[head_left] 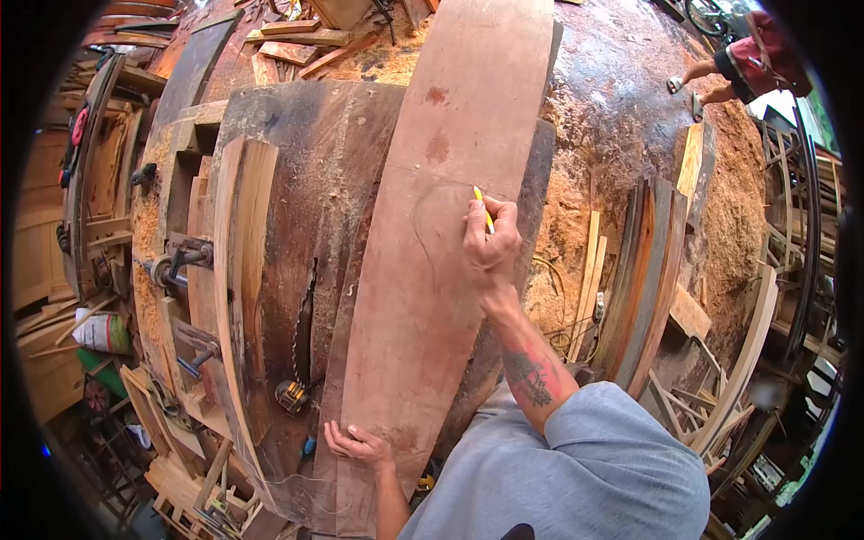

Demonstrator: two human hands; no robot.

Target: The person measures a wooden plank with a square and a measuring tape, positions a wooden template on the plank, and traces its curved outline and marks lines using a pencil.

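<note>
A long reddish-brown wooden board (pixel 396 324) runs up the view in front of me. My right hand (pixel 492 236) is closed around a yellow pencil (pixel 479 195) over the board's right side. Left of that hand, a thin dark curved line (pixel 419 213) shows on the wood. My left hand (pixel 358 445) lies at the board's left edge near its close end, fingers apart and slightly bent, holding nothing. Two dark reddish stains mark the board above the line. Whether the pencil's point touches the wood, I cannot tell.
Clamps (pixel 184 256) sit by a curved timber (pixel 241 297) on the left. A yellow-and-black tape measure (pixel 292 396) lies near the board. Stacked planks (pixel 641 270) stand on the right, with sawdust around them. Another person (pixel 760 63) is at the top right.
</note>
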